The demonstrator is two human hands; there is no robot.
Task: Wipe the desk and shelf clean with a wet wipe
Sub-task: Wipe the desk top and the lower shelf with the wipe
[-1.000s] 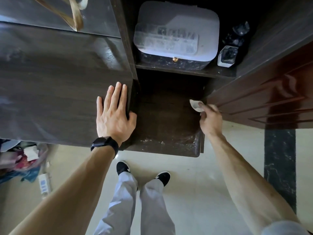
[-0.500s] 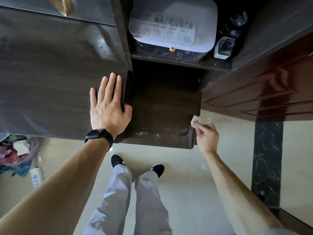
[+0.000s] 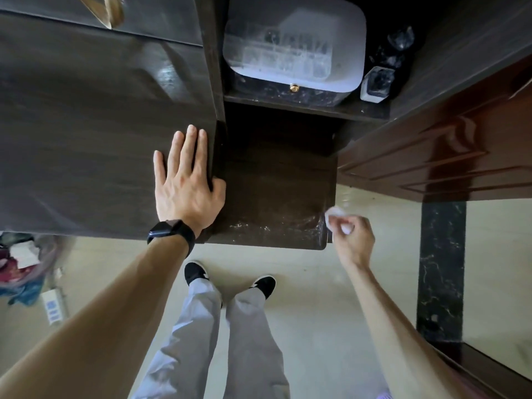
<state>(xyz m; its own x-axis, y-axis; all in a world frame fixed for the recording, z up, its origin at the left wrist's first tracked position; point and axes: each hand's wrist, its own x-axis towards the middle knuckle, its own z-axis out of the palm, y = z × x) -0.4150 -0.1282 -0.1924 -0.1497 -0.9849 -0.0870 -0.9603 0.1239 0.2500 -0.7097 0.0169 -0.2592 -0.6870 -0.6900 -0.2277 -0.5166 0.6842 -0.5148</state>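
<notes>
My left hand (image 3: 187, 185) lies flat, fingers straight, on the dark wooden desk (image 3: 86, 145) near its right edge; a black watch sits on the wrist. To its right, lower down, is a dark brown shelf (image 3: 273, 191) with pale dusty streaks along its front. My right hand (image 3: 349, 234) holds a crumpled white wet wipe (image 3: 334, 216) in curled fingers just off the shelf's front right corner, beside its edge.
Above the shelf, a higher shelf holds a translucent white lidded box (image 3: 293, 50) and a small glass bottle (image 3: 375, 83). A reddish wooden door (image 3: 449, 156) stands to the right. Cluttered bags (image 3: 20, 263) lie on the pale floor at left; my feet (image 3: 227, 279) stand below the shelf.
My right hand with the wipe has slid from the shelf's back right along its right side to the front right corner. The left hand has stayed flat on the desk.
</notes>
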